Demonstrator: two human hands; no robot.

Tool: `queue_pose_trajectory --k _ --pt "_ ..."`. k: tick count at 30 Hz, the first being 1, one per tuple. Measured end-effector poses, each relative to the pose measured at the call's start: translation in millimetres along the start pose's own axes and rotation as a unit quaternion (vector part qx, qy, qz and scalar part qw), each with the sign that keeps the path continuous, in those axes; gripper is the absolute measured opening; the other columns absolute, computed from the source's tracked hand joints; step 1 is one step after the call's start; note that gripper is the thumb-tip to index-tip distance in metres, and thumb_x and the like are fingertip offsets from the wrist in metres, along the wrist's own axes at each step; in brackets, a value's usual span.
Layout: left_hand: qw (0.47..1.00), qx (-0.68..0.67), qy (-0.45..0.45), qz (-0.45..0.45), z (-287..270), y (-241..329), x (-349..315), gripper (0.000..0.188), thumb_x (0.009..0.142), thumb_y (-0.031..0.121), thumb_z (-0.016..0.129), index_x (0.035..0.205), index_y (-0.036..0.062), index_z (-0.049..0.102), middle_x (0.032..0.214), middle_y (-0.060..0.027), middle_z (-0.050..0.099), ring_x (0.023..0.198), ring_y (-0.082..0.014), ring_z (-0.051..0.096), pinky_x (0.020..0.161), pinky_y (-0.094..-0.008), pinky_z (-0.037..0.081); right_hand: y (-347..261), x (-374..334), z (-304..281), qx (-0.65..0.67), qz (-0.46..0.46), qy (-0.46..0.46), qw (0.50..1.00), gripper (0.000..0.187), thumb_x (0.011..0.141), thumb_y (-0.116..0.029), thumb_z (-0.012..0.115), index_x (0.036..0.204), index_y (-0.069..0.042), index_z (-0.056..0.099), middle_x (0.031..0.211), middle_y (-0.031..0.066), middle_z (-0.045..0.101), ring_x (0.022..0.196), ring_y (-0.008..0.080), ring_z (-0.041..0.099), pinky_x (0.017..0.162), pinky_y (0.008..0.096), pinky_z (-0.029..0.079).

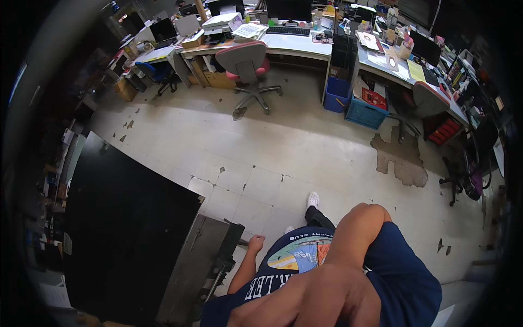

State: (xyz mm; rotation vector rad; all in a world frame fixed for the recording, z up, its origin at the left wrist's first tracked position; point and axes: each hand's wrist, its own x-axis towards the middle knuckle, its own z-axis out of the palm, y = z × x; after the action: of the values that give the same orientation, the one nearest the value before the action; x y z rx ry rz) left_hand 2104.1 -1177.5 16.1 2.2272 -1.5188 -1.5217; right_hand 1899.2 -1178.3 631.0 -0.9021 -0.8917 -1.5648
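My left hand (256,243) hangs low beside the dark front end of a metal machine (199,250), its fingers curled in and nothing visible in them. My right arm is bent up toward the camera. Its hand (332,294) looms large and soft at the lower edge, its fingers cut off, so what it touches is hidden. A large flat black panel (131,218) spreads out to the left of the machine. Below me show a dark blue printed T-shirt (297,253), dark trousers and a white shoe (312,200).
Ahead stand cluttered desks (299,42) with monitors and papers. A pink and grey swivel chair (245,62) is in front of them. A blue bin (336,94) and a blue crate (366,111) sit by the right desk. The tiled floor (256,147) has a worn brown patch (400,158).
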Motion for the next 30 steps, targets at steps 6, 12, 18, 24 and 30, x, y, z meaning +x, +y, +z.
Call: queue_pose_trajectory --k 6,12,18,24,30 --pt "0.993 0.093 -0.071 -0.015 19.5 -39.7 -7.0 0.044 0.081 0.042 0.068 0.100 0.0020 0.071 0.103 -0.0206 0.070 0.099 -0.0341 0.067 0.088 -0.0418 0.051 -14.7 -1.7 -24.5 0.006 0.074 -0.011 0.997 0.051 0.088 -0.031 0.073 0.109 0.014 0.065 0.106 0.0251 0.061 0.110 0.0359 0.058 0.100 0.0448 0.045" --pt "0.997 0.050 -0.026 -0.062 23.0 -35.5 -6.3 0.041 0.084 0.039 0.068 0.100 0.0017 0.071 0.098 -0.0190 0.071 0.092 -0.0322 0.068 0.081 -0.0415 0.053 -104.3 6.4 -81.4 -0.393 0.154 -0.008 0.907 0.014 0.093 -0.005 0.062 0.083 0.005 0.063 0.080 0.0193 0.062 0.079 0.0326 0.066 0.067 0.0416 0.055" --pt "0.991 0.119 -0.059 0.010 10.5 18.9 -6.7 0.043 0.083 0.041 0.069 0.101 0.0027 0.071 0.091 -0.0173 0.071 0.082 -0.0285 0.069 0.073 -0.0398 0.054 -222.7 -85.9 -196.5 -0.788 0.361 -0.005 0.498 0.019 0.089 -0.011 0.065 0.075 -0.002 0.057 0.076 0.0134 0.057 0.074 0.0326 0.059 0.066 0.0394 0.048" --pt "0.977 0.188 -0.102 0.005 24.0 102.4 36.5 0.049 0.082 0.047 0.068 0.101 0.0029 0.070 0.099 -0.0196 0.071 0.095 -0.0323 0.068 0.084 -0.0416 0.053 -389.7 -304.4 -235.1 -0.814 0.498 0.152 0.257 0.036 0.092 -0.030 0.060 0.070 -0.002 0.058 0.073 0.0192 0.058 0.072 0.0391 0.058 0.066 0.0482 0.046" --pt "0.940 0.298 -0.130 0.101 64.9 238.3 96.3 0.055 0.081 0.050 0.065 0.104 0.0011 0.071 0.108 -0.0219 0.069 0.106 -0.0355 0.065 0.093 -0.0424 0.050 -514.7 -570.0 -163.7 -0.670 0.500 0.547 0.037 0.036 0.086 -0.028 0.062 0.066 0.001 0.062 0.067 0.0184 0.064 0.057 0.0295 0.064 0.055 0.0428 0.050"
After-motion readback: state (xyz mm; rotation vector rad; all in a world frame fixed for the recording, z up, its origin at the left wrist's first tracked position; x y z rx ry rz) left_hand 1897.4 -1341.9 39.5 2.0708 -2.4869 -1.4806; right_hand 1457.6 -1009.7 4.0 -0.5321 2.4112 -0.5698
